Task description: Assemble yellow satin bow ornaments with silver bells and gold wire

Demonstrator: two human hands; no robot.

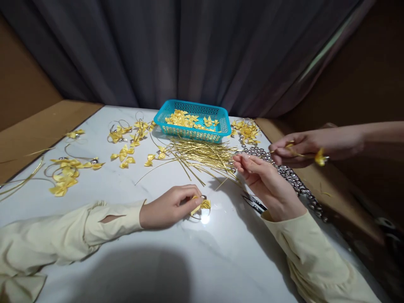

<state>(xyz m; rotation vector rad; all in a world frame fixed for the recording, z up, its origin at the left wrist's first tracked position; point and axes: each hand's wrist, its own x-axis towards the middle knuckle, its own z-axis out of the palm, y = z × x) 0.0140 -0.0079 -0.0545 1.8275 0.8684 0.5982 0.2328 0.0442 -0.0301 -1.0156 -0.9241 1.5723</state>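
Note:
My left hand (173,206) pinches a yellow ribbon bow (205,204) just above the white table. A small silver bell (203,197) and a loop of thin gold cord sit at this bow. Over the right end of a pile of gold twist ties (198,155) is my right hand (263,179), its thumb and fingertips drawn together. Whatever may be between those fingertips is too small to make out. Silver bells (288,174) lie in a heap beyond and to the right of it. Black-handled scissors or pliers (254,203) rest beside my right wrist, partly hidden.
A turquoise basket (192,134) with yellow bows stands at the back. Finished-looking bows with cords (65,176) are scattered on the left, more (248,131) at back right. From the right reaches another person's hand (303,147), holding a yellow bow on gold cord.

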